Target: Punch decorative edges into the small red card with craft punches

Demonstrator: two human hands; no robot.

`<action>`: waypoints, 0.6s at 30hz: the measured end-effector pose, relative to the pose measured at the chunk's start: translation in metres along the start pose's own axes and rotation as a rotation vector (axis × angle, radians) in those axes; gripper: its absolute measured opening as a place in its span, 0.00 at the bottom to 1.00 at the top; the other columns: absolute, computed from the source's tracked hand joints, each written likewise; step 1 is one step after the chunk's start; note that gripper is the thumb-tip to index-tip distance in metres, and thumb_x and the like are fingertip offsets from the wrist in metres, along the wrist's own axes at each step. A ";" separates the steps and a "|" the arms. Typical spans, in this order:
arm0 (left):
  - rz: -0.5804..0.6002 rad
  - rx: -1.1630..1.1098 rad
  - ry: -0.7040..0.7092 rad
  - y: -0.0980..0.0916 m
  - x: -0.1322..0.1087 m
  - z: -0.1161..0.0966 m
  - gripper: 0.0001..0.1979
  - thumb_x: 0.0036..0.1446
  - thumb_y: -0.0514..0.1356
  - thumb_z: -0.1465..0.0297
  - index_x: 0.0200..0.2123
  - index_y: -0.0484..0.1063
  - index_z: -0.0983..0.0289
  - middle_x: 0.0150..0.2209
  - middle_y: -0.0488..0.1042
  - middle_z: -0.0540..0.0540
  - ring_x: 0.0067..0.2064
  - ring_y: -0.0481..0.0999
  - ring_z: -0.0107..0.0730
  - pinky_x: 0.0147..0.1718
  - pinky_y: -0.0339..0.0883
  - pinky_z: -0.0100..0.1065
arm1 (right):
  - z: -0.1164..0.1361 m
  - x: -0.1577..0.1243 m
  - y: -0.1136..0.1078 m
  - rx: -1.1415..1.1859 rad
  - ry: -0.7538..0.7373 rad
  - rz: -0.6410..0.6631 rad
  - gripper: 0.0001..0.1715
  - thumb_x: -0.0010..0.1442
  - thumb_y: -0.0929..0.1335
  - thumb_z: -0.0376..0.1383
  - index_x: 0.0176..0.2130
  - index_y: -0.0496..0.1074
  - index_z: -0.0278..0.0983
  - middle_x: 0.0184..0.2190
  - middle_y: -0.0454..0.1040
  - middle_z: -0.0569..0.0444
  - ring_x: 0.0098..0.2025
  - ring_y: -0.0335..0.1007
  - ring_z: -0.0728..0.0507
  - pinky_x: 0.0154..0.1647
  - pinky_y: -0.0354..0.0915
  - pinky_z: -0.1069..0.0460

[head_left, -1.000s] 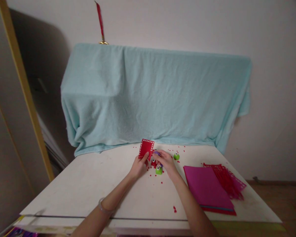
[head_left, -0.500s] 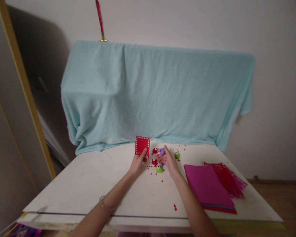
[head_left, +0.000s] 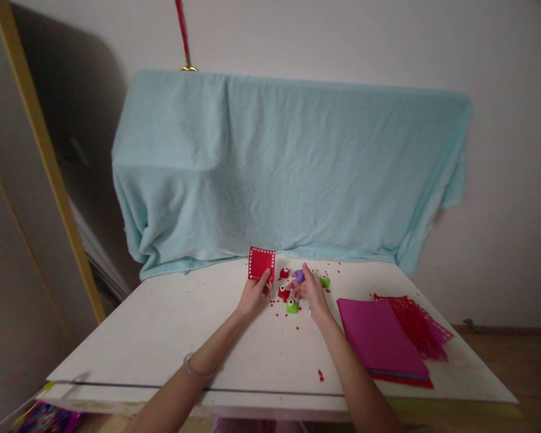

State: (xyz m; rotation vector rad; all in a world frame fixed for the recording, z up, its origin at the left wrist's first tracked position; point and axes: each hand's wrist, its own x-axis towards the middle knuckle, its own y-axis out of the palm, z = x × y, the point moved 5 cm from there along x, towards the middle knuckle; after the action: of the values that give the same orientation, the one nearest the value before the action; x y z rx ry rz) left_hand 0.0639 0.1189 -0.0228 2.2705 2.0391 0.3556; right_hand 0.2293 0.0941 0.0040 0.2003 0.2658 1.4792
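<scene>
My left hand (head_left: 253,296) pinches the lower edge of a red sheet of paper (head_left: 261,263), thumb on top. A row of small punched holes runs along the sheet's edges. My right hand (head_left: 313,294) has its thumb and fingers around a small purple paper punch (head_left: 300,276); the grip is partly hidden. Around it stand a green punch with eyes (head_left: 292,307), a red punch (head_left: 284,293), another red punch (head_left: 284,273) and a green one (head_left: 325,282). Small red punched-out bits (head_left: 297,328) lie scattered on the white table (head_left: 184,337).
Right of my right forearm lies a stack of magenta and red sheets (head_left: 379,337). Beside it is a heap of perforated red and pink paper (head_left: 417,331). A light blue cloth (head_left: 297,168) hangs along the table's back edge. A red scrap (head_left: 321,376) lies near the front.
The purple punch has shifted slightly right and turned with my right hand. My left hand keeps hold of the red sheet. The view has moved slightly.
</scene>
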 end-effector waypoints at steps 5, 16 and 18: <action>-0.007 0.022 -0.001 -0.003 0.001 0.003 0.26 0.54 0.58 0.49 0.20 0.70 0.67 0.19 0.71 0.53 0.17 0.65 0.24 0.19 0.57 0.28 | 0.002 -0.001 0.000 -0.058 -0.008 -0.003 0.29 0.56 0.62 0.59 0.29 0.67 0.36 0.18 0.75 0.49 0.14 0.68 0.45 0.13 0.58 0.54; -0.035 -0.015 -0.032 0.000 -0.001 0.002 0.25 0.54 0.59 0.50 0.18 0.68 0.66 0.18 0.69 0.52 0.18 0.64 0.23 0.19 0.56 0.27 | 0.003 0.000 0.010 -0.177 -0.121 0.122 0.24 0.53 0.69 0.54 0.30 0.71 0.34 0.25 0.78 0.49 0.16 0.69 0.49 0.15 0.60 0.56; -0.031 -0.028 -0.037 0.002 -0.001 0.001 0.25 0.54 0.59 0.50 0.18 0.68 0.66 0.18 0.69 0.52 0.18 0.64 0.23 0.19 0.56 0.27 | 0.003 -0.001 0.012 -0.176 -0.117 0.152 0.23 0.53 0.70 0.53 0.32 0.71 0.34 0.26 0.78 0.49 0.16 0.69 0.49 0.15 0.60 0.57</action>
State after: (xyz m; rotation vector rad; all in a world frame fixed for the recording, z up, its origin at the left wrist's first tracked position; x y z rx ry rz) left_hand 0.0657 0.1175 -0.0231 2.2105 2.0359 0.3356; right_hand 0.2185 0.0941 0.0110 0.1672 0.0254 1.6262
